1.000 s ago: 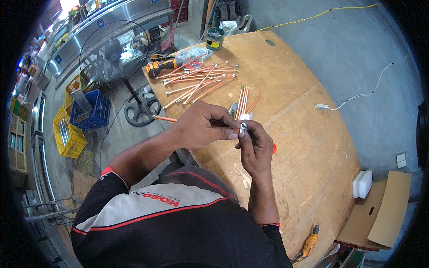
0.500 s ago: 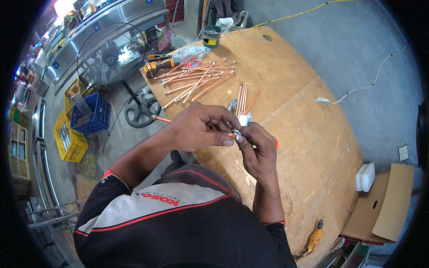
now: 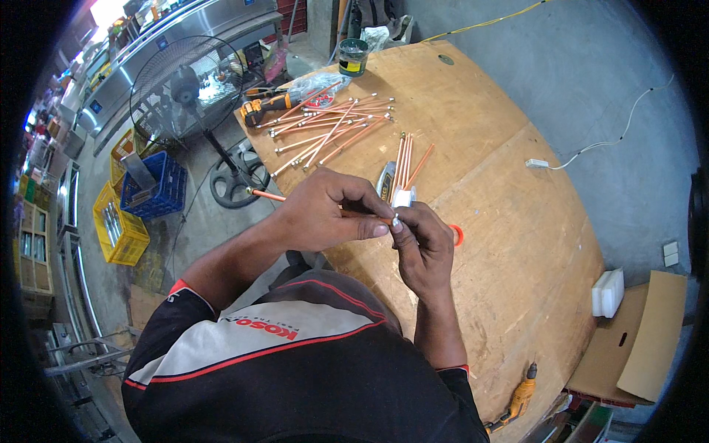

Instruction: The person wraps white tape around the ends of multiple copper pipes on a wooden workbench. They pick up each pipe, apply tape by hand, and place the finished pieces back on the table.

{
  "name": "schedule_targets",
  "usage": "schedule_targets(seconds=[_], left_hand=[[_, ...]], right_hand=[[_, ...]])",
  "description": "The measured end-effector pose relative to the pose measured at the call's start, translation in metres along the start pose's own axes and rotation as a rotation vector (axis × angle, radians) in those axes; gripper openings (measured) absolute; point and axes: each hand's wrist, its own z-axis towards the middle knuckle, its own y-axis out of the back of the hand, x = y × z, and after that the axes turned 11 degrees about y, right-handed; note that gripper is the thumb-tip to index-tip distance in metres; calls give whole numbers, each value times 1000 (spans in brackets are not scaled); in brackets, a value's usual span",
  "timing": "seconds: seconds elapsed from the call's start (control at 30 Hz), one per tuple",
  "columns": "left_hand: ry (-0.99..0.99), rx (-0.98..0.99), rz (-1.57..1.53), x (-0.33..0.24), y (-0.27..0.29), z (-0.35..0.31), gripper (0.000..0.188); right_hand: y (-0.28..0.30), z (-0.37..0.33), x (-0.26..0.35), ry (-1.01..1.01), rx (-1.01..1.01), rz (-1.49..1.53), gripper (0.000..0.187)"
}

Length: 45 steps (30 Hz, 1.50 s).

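My left hand (image 3: 325,210) is closed around a thin copper tube (image 3: 267,196), whose brass-coloured end sticks out behind the wrist to the left. The tube's other end meets my right hand (image 3: 425,247), where thumb and forefinger pinch together at the tip. A small white bit (image 3: 396,219) shows between the fingertips; what it is I cannot make out. Just beyond the hands is a white object (image 3: 403,197), partly hidden, beside a grey hand tool (image 3: 385,179). Several copper tubes (image 3: 403,159) lie there too. By my right hand's outer side is a red ring (image 3: 459,235).
More copper tubes with fittings (image 3: 325,133) are piled at the wooden table's (image 3: 502,192) far left, near a yellow-black power tool (image 3: 260,111) and a dark green tub (image 3: 353,59). A drill (image 3: 521,395) lies at the near right. A fan (image 3: 185,87) and crates (image 3: 159,188) stand left.
My right hand has shifted slightly left at the tube's tip, and more of the red ring shows. The left hand keeps its hold. The whole view has shifted slightly.
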Motion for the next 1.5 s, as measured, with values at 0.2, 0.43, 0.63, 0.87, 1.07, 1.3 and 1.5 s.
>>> schedule_targets(seconds=[0.2,0.43,0.63,0.87,1.07,1.3,1.5], left_hand=[[-118,-2,126,6,3,0,17],[-251,-152,207,1,0,5,12],[-262,-239,371,11,-2,14,13],[-301,-215,596,17,-6,24,11],[-361,-201,766,35,-9,34,11],[-291,-60,702,37,-20,24,13],[-337,100,560,26,-17,17,12]], right_hand=[[-2,-3,1,-51,-16,38,10],[-8,-13,-3,-73,-51,60,38],[-5,-12,-2,-166,46,122,67],[7,-10,3,-362,126,251,76],[15,-9,10,-446,77,558,79],[23,3,-2,-295,-150,590,76],[12,7,-30,-233,-80,469,66]])
